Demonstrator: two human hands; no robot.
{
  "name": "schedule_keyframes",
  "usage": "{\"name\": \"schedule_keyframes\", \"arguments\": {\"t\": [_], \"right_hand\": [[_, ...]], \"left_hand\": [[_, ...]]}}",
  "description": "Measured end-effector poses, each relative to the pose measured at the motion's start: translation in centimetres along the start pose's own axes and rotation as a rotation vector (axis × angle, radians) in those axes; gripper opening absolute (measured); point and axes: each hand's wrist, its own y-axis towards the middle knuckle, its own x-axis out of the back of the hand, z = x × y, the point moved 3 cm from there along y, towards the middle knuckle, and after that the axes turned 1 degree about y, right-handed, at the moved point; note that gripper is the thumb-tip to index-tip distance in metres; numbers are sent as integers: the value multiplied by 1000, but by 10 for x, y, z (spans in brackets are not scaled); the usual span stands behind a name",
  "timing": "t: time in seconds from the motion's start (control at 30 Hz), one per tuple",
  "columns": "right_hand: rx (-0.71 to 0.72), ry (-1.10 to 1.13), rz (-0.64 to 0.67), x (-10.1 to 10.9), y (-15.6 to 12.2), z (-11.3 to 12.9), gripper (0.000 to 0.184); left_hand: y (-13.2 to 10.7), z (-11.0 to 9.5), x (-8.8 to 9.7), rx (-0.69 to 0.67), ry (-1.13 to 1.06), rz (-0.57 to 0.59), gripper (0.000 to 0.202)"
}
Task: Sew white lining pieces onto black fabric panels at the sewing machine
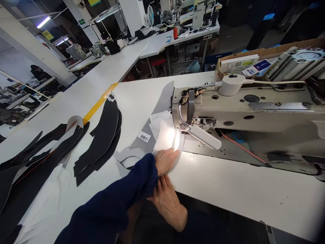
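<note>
My left hand (166, 161), at the end of a navy sleeve, is just short of the sewing machine's needle area. Its fingers are bent together on the near edge of a grey fabric piece (179, 149) with thin white sheets (162, 130) lying on top. Below it, crossed under the left forearm, my right hand (168, 202) rests at the table edge with fingers stretched out and partly spread; the sleeve hides some fingertips. The sewing machine (228, 115) has a lit lamp (204, 136) shining on the white sheets. A barcode label (144, 136) lies on grey material beside them.
Black cut pieces (101, 135) lie stacked on the white table (142, 101), with more black strips (58, 149) and white sheets (48, 200) further left. Yellow tape (100, 101) runs along the table. A cardboard box (279, 49) stands behind the machine.
</note>
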Motion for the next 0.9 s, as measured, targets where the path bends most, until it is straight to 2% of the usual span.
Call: {"name": "schedule_keyframes", "arguments": {"t": [0.23,0.47,0.67,0.9], "right_hand": [[-42,-21,-55,6,12,-16,64],[-69,-90,12,14,13,-32,46],[-64,-153,14,15,9,-50,56],[-57,-143,-7,13,15,-71,59]], "left_hand": [[23,7,2,36,-65,-64,28],[44,14,3,30,-105,-128,27],[62,16,3,80,-137,-198,23],[76,14,16,153,-144,-209,23]]}}
